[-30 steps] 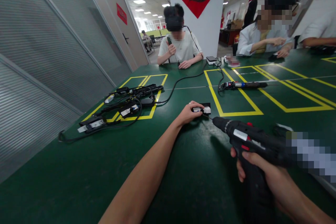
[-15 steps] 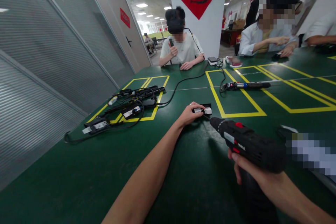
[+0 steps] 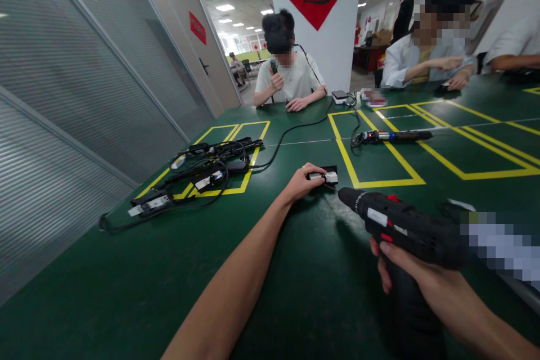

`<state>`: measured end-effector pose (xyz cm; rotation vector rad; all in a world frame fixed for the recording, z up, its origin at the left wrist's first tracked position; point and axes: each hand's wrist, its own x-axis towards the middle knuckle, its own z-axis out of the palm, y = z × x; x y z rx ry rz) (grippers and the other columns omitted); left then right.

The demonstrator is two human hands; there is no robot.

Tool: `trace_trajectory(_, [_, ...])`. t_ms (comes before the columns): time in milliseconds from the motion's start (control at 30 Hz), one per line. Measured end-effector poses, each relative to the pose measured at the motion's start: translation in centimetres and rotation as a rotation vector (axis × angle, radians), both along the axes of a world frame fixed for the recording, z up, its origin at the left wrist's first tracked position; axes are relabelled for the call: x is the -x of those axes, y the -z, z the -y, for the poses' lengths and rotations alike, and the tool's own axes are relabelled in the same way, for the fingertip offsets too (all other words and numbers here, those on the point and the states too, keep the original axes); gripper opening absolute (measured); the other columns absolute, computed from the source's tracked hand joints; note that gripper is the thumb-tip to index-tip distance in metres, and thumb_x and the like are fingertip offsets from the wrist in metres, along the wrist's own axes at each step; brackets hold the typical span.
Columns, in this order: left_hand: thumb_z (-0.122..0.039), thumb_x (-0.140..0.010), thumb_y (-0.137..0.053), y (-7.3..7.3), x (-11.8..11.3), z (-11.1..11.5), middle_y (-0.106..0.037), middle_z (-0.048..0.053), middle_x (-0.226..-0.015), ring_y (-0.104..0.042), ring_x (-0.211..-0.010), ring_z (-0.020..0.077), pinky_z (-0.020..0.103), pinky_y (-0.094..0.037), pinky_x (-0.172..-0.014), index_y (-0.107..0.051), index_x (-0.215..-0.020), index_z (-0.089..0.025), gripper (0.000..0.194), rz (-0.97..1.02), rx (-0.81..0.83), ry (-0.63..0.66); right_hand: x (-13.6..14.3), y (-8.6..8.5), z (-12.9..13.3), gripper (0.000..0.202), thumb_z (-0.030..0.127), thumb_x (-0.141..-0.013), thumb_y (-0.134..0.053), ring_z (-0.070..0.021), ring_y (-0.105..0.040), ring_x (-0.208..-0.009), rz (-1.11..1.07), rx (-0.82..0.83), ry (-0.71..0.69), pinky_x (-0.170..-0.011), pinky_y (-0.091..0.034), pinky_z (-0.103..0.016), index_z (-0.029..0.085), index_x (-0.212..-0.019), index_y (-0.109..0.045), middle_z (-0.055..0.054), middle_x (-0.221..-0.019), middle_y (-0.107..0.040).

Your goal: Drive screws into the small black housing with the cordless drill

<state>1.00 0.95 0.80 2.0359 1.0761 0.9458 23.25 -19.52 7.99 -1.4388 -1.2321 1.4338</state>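
Note:
My left hand (image 3: 300, 184) is closed on a small black box with a white label (image 3: 332, 176), like a power adapter, pressing it against the green table (image 3: 177, 287). Its thumb and index finger lie over the label side. In my right hand (image 3: 430, 278) is a black cordless drill (image 3: 405, 228) with red details, gripped by the handle. The drill points left, and its thin bit reaches toward the near side of the box by my left fingertips. Whether the bit touches the box, I cannot tell.
Left lies a pile of black adapters and cables (image 3: 211, 171). A soldering-iron-like tool (image 3: 396, 136) lies beyond the drill, across yellow tape outlines (image 3: 388, 183). One cable (image 3: 278, 149) runs to a small box (image 3: 340, 97). Headset-wearing people (image 3: 291, 70) sit opposite. A blurred object (image 3: 506, 242) is at right.
The drill has drawn back slightly to the right and its body has turned a little. My left hand stays on the black box. The whole view has shifted slightly.

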Motion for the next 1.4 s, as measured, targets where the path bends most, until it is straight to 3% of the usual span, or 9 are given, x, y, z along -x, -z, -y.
trace_trajectory(433, [-0.031,-0.076,-0.060,-0.28,-0.05,0.24,-0.057,0.005,-0.099,-0.053,-0.091,0.0154,0.027,-0.043,-0.081,-0.067,-0.101,-0.018,0.029,0.010,-0.001,0.014,-0.13,0.29,-0.04,0.030,0.049,-0.082,-0.051,-0.0181,-0.056,-0.049,-0.054,0.014,0.012,-0.054,-0.040,-0.029,0.020,-0.082,-0.062,0.000,-0.050,-0.062])
trace_trajectory(700, [-0.040,-0.078,-0.059,-0.43,-0.08,0.22,-0.059,0.006,-0.099,-0.053,-0.093,0.0163,0.028,-0.042,-0.085,-0.068,-0.100,-0.018,0.033,0.009,-0.006,0.002,-0.25,0.25,-0.11,0.030,0.047,-0.084,-0.049,-0.0195,-0.057,-0.050,-0.070,-0.016,-0.023,-0.057,-0.043,-0.032,0.020,-0.085,-0.062,0.000,-0.052,-0.063])
trace_trajectory(1400, [-0.036,-0.079,-0.058,-0.36,-0.03,0.10,-0.060,0.006,-0.100,-0.054,-0.095,0.0163,0.029,-0.041,-0.087,-0.068,-0.100,-0.018,0.030,0.012,-0.007,0.003,-0.48,0.57,-0.17,0.031,0.048,-0.083,-0.051,-0.0186,-0.058,-0.051,-0.076,0.019,-0.005,-0.056,-0.041,-0.030,0.020,-0.083,-0.062,0.000,-0.053,-0.063])
